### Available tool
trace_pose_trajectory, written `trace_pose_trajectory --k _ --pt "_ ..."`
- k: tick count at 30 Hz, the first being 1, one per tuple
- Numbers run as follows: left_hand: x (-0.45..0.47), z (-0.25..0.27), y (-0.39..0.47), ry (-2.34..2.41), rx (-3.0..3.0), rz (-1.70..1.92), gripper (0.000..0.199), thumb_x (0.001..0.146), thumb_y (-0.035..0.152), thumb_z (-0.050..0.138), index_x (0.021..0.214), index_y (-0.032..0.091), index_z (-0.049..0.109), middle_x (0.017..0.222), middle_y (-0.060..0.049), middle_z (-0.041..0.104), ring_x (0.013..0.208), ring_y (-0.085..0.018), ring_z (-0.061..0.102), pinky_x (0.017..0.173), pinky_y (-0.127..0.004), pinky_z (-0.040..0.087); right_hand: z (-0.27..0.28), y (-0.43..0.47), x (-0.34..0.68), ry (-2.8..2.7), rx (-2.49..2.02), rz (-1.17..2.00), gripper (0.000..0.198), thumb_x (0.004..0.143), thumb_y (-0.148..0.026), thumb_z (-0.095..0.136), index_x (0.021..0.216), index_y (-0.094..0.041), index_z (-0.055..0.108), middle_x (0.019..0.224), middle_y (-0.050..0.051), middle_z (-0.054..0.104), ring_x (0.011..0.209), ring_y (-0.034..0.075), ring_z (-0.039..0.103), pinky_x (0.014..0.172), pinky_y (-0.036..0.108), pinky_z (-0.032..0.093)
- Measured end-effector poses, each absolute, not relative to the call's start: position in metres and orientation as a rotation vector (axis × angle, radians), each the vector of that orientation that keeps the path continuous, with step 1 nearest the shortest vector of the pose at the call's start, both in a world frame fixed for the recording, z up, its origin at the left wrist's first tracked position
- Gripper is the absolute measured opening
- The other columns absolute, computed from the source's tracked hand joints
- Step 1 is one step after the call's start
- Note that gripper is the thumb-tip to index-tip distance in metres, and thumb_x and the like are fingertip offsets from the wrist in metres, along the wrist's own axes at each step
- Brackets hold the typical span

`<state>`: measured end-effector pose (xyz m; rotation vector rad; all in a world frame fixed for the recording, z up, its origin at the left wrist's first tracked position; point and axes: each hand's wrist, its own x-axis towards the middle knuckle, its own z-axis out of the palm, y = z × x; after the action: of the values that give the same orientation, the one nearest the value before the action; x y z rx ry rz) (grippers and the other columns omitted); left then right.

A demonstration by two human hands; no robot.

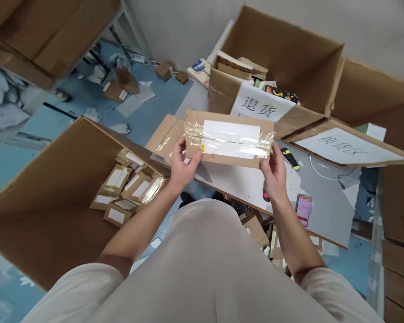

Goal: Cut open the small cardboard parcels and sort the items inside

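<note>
A flat brown cardboard parcel (230, 139) with a white label and shiny clear tape is held up over the table. My left hand (184, 168) grips its left end, thumb on the near face. My right hand (274, 172) holds the right end the same way, fingers behind it. Behind the parcel on the left, another cardboard box (166, 134) rests on the white table (218, 177). A black and yellow box cutter (290, 158) lies just right of my right hand. A red and black object (265, 194) shows partly beside my right wrist.
At left stands a large open carton (30, 197) with several labelled parcels (116, 177) inside. Two open cartons with handwritten signs stand behind the table, one holding books (235, 67). A phone (303, 210) lies at the table's right. Boxes and paper litter the blue floor.
</note>
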<state>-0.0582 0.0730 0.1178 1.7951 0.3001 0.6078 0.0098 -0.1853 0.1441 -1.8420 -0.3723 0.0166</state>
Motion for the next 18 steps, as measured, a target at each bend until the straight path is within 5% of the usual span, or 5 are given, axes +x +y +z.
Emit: trace_pose_trajectory --k 8,18 --pt "-0.046 0.017 -0.003 0.355 1.689 0.084 0.066 0.076 0.043 0.068 0.132 0.018 0.045 0.132 -0.015 0.056 0.117 -0.025 0.057 0.100 -0.042 0.046 0.025 -0.257 -0.040 0.185 -1.752 0.200 0.070 0.085 -0.054 0.054 0.145 -0.021 0.040 0.145 0.013 0.045 0.127 0.028 0.048 0.097 0.043 0.049" --pt "-0.062 -0.028 0.000 0.310 1.765 -0.194 0.075 0.082 0.048 0.062 0.145 0.020 0.032 0.143 -0.015 0.045 0.129 -0.027 0.047 0.100 -0.041 0.046 -0.026 -0.270 -0.049 0.165 -1.828 0.330 0.064 0.088 -0.050 0.047 0.146 -0.024 0.037 0.139 0.010 0.052 0.122 0.026 0.053 0.094 0.042 0.050"
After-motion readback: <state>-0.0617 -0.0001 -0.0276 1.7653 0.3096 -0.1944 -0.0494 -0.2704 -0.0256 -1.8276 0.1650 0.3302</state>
